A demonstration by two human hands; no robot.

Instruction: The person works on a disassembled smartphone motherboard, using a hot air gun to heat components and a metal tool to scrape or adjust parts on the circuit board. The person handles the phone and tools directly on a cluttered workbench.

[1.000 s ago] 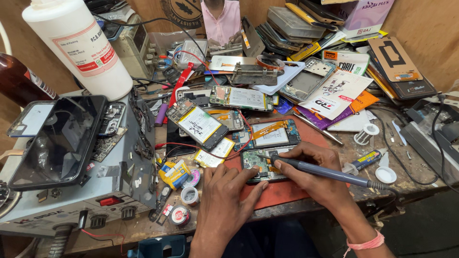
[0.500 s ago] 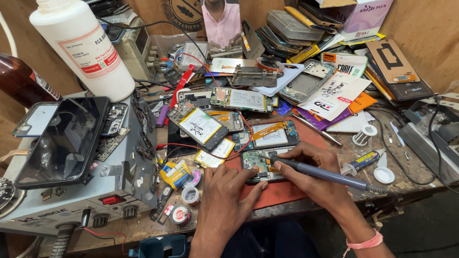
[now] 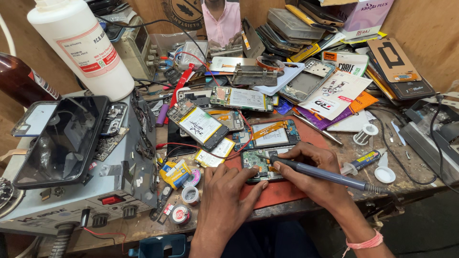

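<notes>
My right hand [image 3: 313, 174] grips a blue-grey soldering iron [image 3: 325, 175] like a pen, its tip resting on the green circuit board of an opened phone [image 3: 259, 162]. That phone lies on a red mat [image 3: 282, 191] at the bench's front edge. My left hand [image 3: 224, 200] lies flat beside it, fingertips pressing the phone's lower left edge to steady it. A pink band circles my right wrist.
Several opened phones [image 3: 200, 125] and loose boards cover the bench. A grey rework station [image 3: 81, 191] with a black phone on top stands at left, behind it a large white bottle [image 3: 81, 45]. Solder spool [image 3: 365, 134], small tube [image 3: 362, 161], tape rolls [image 3: 190, 195] lie nearby.
Both hands stay at the opened phone with the iron tip on its board. The view has shifted slightly; nothing else has moved.
</notes>
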